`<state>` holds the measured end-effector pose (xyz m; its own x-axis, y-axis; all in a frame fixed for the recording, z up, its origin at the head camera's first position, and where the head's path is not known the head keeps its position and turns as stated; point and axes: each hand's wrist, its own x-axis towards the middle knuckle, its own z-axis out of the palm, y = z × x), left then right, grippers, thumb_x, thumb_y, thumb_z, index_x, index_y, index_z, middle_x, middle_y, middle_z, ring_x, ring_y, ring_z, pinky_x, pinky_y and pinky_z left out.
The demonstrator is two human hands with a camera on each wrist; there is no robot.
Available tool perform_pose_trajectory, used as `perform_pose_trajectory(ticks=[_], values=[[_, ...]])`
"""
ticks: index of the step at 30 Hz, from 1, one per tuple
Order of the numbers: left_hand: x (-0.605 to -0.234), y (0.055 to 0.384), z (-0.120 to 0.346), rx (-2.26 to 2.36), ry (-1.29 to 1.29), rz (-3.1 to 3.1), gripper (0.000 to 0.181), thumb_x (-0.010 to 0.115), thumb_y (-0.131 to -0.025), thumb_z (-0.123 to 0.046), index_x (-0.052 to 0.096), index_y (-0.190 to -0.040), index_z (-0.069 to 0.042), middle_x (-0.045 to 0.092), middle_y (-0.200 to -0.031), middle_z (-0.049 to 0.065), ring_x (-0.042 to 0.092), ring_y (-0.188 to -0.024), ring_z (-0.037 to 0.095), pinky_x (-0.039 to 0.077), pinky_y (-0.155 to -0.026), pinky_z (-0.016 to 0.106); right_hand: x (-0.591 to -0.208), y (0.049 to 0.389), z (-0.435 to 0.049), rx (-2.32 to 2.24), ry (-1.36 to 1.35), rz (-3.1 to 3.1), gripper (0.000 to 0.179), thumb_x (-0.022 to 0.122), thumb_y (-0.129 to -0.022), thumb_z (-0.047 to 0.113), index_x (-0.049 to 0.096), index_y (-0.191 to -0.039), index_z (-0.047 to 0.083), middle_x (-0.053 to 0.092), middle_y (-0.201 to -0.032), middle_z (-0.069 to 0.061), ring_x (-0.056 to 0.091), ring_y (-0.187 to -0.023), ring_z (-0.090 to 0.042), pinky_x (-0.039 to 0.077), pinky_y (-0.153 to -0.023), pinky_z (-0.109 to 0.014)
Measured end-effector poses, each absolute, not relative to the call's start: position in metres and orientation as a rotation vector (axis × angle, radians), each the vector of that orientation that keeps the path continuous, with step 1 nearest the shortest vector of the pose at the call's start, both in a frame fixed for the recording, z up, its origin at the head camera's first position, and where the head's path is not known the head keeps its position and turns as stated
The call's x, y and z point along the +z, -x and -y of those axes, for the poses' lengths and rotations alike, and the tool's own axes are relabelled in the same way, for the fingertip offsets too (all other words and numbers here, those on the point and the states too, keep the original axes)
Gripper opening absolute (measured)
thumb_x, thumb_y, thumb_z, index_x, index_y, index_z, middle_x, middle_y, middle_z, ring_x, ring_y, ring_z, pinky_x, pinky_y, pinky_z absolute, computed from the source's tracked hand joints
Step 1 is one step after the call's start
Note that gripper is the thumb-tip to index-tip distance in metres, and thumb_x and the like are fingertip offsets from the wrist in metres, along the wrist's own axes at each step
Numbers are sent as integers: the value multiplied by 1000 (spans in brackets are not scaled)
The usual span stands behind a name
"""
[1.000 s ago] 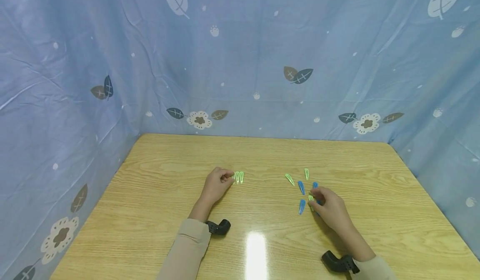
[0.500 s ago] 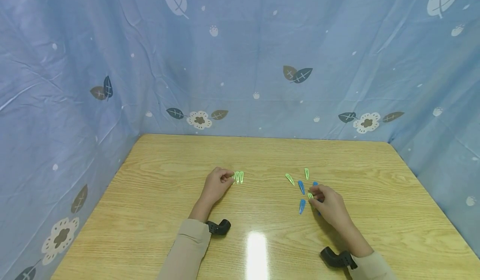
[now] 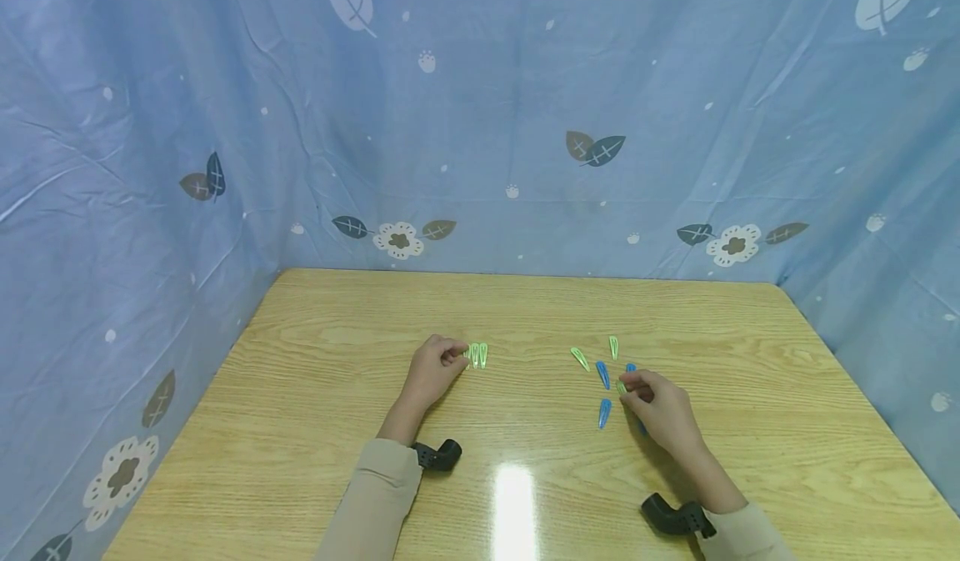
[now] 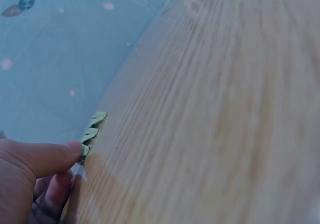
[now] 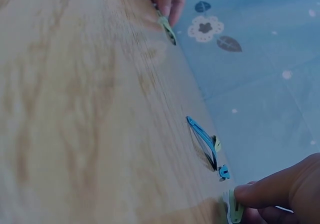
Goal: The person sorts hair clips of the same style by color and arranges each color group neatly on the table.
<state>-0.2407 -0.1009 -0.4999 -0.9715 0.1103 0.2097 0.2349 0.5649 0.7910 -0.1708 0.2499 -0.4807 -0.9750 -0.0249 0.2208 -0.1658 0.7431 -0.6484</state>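
My left hand (image 3: 435, 368) pinches the leftmost of three green snap hair clips (image 3: 483, 356) that stand side by side in a row. In the left wrist view the thumb lies on that nearest clip (image 4: 84, 151). On the right, my right hand (image 3: 666, 411) holds another green hair clip (image 3: 621, 387) between thumb and fingers; the right wrist view has this clip (image 5: 235, 208) under the thumb. Blue hair clips (image 3: 603, 413) lie around that hand, two of them partly hidden by it. Behind them lie two loose green clips (image 3: 580, 359).
The wooden table (image 3: 360, 311) reaches back to a blue patterned curtain (image 3: 480, 127), which also hangs at both sides. Black camera mounts (image 3: 442, 456) are worn on both wrists. A bright light reflection (image 3: 513, 511) shows on the table's front part.
The right hand, with the green hair clip, has shifted slightly away from the body and more of the clip is now covered by the fingers. The left hand has stayed put.
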Motion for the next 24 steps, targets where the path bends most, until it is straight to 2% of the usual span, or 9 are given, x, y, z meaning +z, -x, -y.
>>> perform_pose_trajectory(ticks=[6,12,24], values=[[-500,240,101,-1366,289,2660,19,71,-87,-14,71,-104,-4,56,-89,2,53,-78,13,49,-71,27,-482,172,-250,1074,-147,2691,18,69,-86,2,68,-103,-3,69,-93,-10,64,-82,-21,53,-70,-23],[-500,240,101,-1366,299,2658,19,72,-87,-13,72,-103,-4,55,-88,2,52,-77,12,49,-70,26,-480,172,-252,1182,-91,2676,19,66,-89,4,67,-107,-1,68,-97,-10,61,-86,-12,48,-72,-13],[-499,241,101,-1371,291,2662,20,71,-87,-13,71,-105,-4,56,-89,2,52,-78,13,49,-71,27,-472,171,-252,1483,8,2647,29,64,-93,16,62,-117,-2,63,-110,-15,56,-91,-7,48,-76,-13]])
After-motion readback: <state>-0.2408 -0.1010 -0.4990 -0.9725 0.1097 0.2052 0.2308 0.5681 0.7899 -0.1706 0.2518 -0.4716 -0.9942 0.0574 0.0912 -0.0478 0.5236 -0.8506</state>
